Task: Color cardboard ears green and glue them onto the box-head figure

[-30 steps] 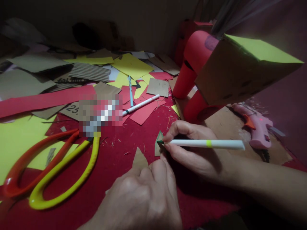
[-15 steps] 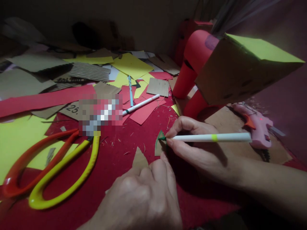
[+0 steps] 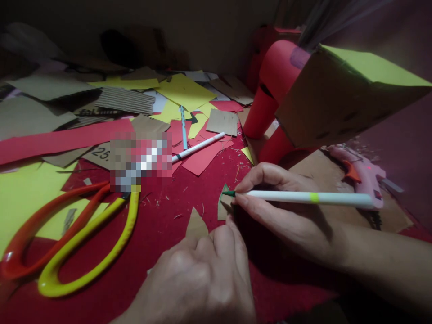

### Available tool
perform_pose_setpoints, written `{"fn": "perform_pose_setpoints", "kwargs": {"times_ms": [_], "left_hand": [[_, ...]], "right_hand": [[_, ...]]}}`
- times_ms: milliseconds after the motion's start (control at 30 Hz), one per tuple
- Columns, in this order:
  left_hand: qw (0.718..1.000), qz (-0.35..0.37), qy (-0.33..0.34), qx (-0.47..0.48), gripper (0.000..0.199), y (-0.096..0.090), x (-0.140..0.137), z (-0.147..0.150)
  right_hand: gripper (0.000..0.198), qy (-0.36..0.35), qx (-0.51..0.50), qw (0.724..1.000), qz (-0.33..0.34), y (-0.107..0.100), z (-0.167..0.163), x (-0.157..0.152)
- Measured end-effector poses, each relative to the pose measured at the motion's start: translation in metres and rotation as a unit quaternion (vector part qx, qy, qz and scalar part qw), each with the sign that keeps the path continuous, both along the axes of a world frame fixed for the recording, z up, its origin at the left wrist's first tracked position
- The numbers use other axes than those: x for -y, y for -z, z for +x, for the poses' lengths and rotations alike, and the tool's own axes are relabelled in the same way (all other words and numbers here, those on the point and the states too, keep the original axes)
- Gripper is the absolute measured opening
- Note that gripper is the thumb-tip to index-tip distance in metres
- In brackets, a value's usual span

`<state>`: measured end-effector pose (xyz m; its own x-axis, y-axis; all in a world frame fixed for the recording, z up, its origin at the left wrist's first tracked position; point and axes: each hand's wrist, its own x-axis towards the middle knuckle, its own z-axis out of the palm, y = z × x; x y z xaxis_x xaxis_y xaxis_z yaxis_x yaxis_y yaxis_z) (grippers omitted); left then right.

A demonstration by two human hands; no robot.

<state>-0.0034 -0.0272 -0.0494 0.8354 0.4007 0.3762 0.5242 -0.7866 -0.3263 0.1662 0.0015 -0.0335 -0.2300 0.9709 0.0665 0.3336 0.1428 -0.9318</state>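
My right hand grips a white marker with a yellow-green band and a green tip. The tip touches, or hovers just over, a small pointed cardboard piece with green colouring along its edges. My left hand is closed at the bottom of that piece, its fingertips partly hidden behind the knuckles. A second pointed cardboard piece shows just beyond the left knuckles, its lower part covered. To the left lie large scissors with one red and one yellow handle; their blades are blurred out.
Red, yellow and cardboard scraps spread over the red tabletop. Another white marker lies among them. At right are a red paper construction, a cardboard box with a yellow top and a pink glue gun.
The marker has shifted slightly in my right hand's grip, its rear end reaching farther right. My left hand and the cardboard piece stay nearly in place.
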Motion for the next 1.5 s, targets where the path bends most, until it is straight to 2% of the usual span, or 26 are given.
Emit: {"fn": "perform_pose_setpoints", "kwargs": {"times_ms": [267,433,533,633,700,867,1100,1267,1500], "left_hand": [[1.0,0.008,-0.003,-0.025,0.031,0.001,0.001,0.0],[1.0,0.0,0.007,-0.002,0.028,0.001,0.0,0.0],[1.0,-0.008,0.004,0.023,0.025,0.0,-0.002,0.002],[0.999,-0.02,0.0,0.044,0.017,-0.001,-0.002,0.003],[0.999,-0.026,0.001,0.047,0.018,-0.002,-0.001,0.004],[0.999,-0.017,-0.004,0.031,0.023,-0.001,0.001,0.003],[0.999,-0.021,-0.004,0.033,0.016,-0.001,0.001,0.002],[0.999,-0.016,-0.009,0.031,0.014,-0.001,0.002,0.001],[0.999,-0.02,-0.001,0.031,0.015,0.0,-0.001,0.003]], "right_hand": [[0.009,-0.005,0.029,1.0,0.008,-0.002,0.0,-0.003],[0.01,-0.003,0.019,1.0,-0.001,0.0,-0.001,-0.002],[0.01,-0.005,0.023,0.999,0.036,-0.002,-0.002,0.0],[0.015,-0.051,0.047,0.994,0.079,-0.006,-0.003,0.0],[0.017,-0.08,0.063,0.992,0.069,-0.008,-0.002,-0.002],[0.018,-0.089,0.048,0.995,0.026,-0.006,0.001,-0.004],[0.014,-0.107,0.048,0.993,0.019,-0.002,-0.001,-0.006],[0.014,-0.126,0.041,0.991,-0.02,0.0,0.0,-0.006],[0.008,-0.097,0.037,0.994,-0.035,0.002,0.0,-0.008]]}}
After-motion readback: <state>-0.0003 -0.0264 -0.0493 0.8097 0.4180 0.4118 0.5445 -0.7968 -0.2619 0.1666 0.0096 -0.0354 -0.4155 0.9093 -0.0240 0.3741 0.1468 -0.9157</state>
